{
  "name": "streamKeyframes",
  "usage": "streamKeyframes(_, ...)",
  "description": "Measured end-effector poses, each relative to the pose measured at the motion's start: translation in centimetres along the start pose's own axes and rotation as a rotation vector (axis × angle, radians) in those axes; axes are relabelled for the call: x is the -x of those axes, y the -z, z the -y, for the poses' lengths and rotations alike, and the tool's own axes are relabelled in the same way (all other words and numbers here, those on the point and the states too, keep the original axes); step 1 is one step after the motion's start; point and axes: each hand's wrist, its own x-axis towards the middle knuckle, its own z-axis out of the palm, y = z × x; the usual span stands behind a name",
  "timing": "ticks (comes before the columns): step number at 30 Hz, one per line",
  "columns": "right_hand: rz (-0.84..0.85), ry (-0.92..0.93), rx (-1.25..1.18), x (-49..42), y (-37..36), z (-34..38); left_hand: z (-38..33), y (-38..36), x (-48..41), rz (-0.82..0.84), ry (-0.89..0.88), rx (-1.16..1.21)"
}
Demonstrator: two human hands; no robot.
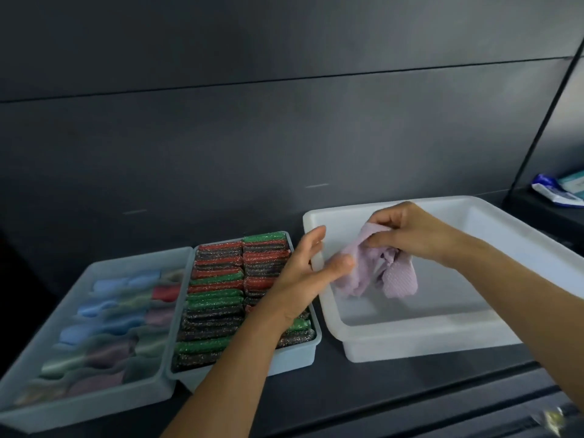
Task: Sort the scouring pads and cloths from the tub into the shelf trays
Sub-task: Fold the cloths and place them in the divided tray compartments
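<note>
Lilac cloth (398,279) held over the white tub (410,346), both hands on it.
Tub sits right on the shelf, pad tray (294,358) beside it, cloth tray (85,406) far left. Right hand (414,232) pinches the cloth's top; left hand (303,270) is loose-fingered, touching its lower edge. Best to fold it flat first, then slot it among the cloths, not the pads.
</note>
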Motion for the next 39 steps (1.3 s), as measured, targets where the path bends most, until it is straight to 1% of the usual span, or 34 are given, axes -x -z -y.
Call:
streamKeyframes(2,-0.002,0.026,-0.051,0.4,-0.8,2.3,-1.3,1.4,0.4,0.003,-0.070,-0.026)
streamKeyframes(6,0.021,0.079,-0.208,0.7,-2.7,5.9,-3.3,4.3,2.1,-0.074,-0.179,-0.034)
streamKeyframes(11,0.066,0.130,-0.291,0.3,-5.7,8.6,-4.2,7.7,4.7,-0.070,-0.162,-0.076)
streamKeyframes(15,0.088,0.156,-0.300,-0.1,-8.0,9.7,-4.2,10.4,6.8,-0.130,-0.126,-0.113)
streamKeyframes(17,0.070,0.152,-0.180,-0.2,-8.9,10.1,-4.3,12.4,8.0,-0.165,-0.121,-0.162)
streamKeyframes(21,0.034,0.154,0.280,-0.8,-10.5,9.3,-4.7,17.0,10.1,-0.228,-0.065,-0.301)
streamKeyframes(23,0.036,0.172,0.362,-0.9,-11.2,8.9,-4.6,18.9,11.0,-0.239,-0.010,-0.334)
streamKeyframes(24,0.047,0.159,0.345,-0.8,-11.5,8.9,-4.5,19.8,11.4,-0.244,0.019,-0.332)
streamKeyframes(26,0.071,0.092,0.197,-0.6,-11.9,8.9,-4.0,21.4,12.2,-0.260,0.067,-0.284)
streamKeyframes(28,0.059,0.008,-0.051,-0.6,-12.2,8.6,-3.5,22.7,13.0,-0.291,0.112,-0.177)
streamKeyframes(31,0.030,-0.114,-0.497,-0.4,-13.2,8.4,-2.6,23.4,13.8,-0.371,0.161,0.054)
streamKeyframes(33,-0.028,-0.166,-0.683,-0.3,-14.3,8.7,-2.1,23.1,13.9,-0.450,0.166,0.155)
streamKeyframes(34,-0.066,-0.166,-0.705,-0.3,-14.9,9.1,-2.1,22.8,13.9,-0.483,0.166,0.181)
streamKeyframes(36,-0.131,-0.136,-0.644,-0.2,-16.1,10.2,-2.1,22.0,13.7,-0.529,0.148,0.178)
streamKeyframes(39,-0.161,-0.059,-0.541,-0.1,-17.9,12.2,-3.3,19.7,12.9,-0.510,0.088,0.147)
